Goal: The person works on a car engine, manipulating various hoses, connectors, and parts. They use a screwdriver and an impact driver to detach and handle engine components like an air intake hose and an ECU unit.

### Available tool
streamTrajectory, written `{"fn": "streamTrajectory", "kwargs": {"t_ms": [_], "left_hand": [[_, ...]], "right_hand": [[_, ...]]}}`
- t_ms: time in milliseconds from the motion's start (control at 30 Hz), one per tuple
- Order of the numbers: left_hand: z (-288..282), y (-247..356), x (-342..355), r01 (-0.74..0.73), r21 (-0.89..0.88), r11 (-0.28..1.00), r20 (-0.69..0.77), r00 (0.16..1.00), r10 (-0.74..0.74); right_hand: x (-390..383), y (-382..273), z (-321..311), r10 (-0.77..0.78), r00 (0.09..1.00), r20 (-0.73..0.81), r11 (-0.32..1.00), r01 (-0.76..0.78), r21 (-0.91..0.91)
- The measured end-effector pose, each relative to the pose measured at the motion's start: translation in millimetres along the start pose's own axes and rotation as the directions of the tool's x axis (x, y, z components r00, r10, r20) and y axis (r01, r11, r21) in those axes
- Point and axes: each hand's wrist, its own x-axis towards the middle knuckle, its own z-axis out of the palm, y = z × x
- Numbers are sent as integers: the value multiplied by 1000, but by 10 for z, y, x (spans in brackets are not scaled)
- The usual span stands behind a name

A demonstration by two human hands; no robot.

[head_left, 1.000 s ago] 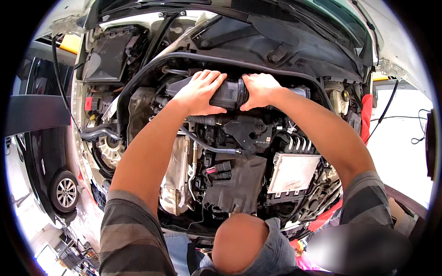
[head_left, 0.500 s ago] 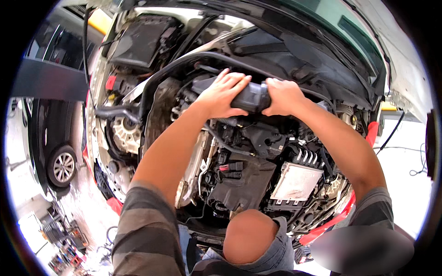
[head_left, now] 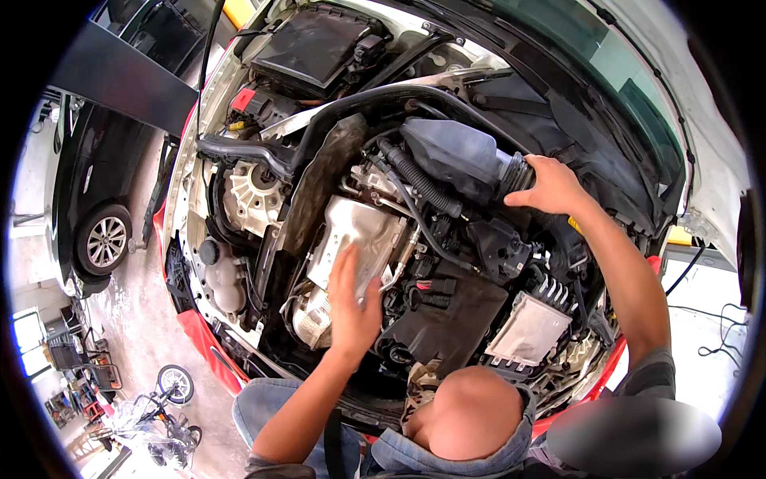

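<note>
My right hand is closed on the ribbed right end of a black plastic air housing at the back middle of the engine bay. My left hand, slightly blurred, is open and holds nothing, over or just in front of a silver heat shield; whether it touches the metal I cannot tell. A ribbed black hose runs beside the housing, and a thinner hose curves down below it. A silver finned module lies below my right forearm, to the right of a black plastic cover.
A white coolant tank and a black box are at the bay's left. The raised hood stands at right. A red fender cover lines the bay. A dark car and a wrapped two-wheeler stand to the left.
My left hand has let go of the housing and moved down toward me over the heat shield. My right hand keeps its grip on the housing's right end. The view has turned.
</note>
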Motion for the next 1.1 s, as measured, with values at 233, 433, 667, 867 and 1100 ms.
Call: {"fn": "streamTrajectory", "kwargs": {"t_ms": [233, 433, 667, 867, 1100], "left_hand": [[-396, -60, 406, -92, 66, 994, -67, 993, 97], [440, -117, 1817, -243, 203, 949, 13, 969, 245], [1150, -167, 2390, -160, 561, 812, 269, 963, 4], [1188, -137, 2421, -158, 511, 845, 244, 969, 34], [1232, -164, 2491, -27, 523, 852, 159, 985, -66]], "right_hand": [[-109, 285, 216, -9, 1000, 0, 992, 9, 129], [46, 58, -90, 5, 999, 44, 999, -3, -34], [138, 348, 74, -68, 998, -10, 995, 68, 67], [-308, 174, 421, 57, 986, -156, 987, -32, 156], [287, 318, -302, -151, 987, 58, 987, 147, 72]]}}
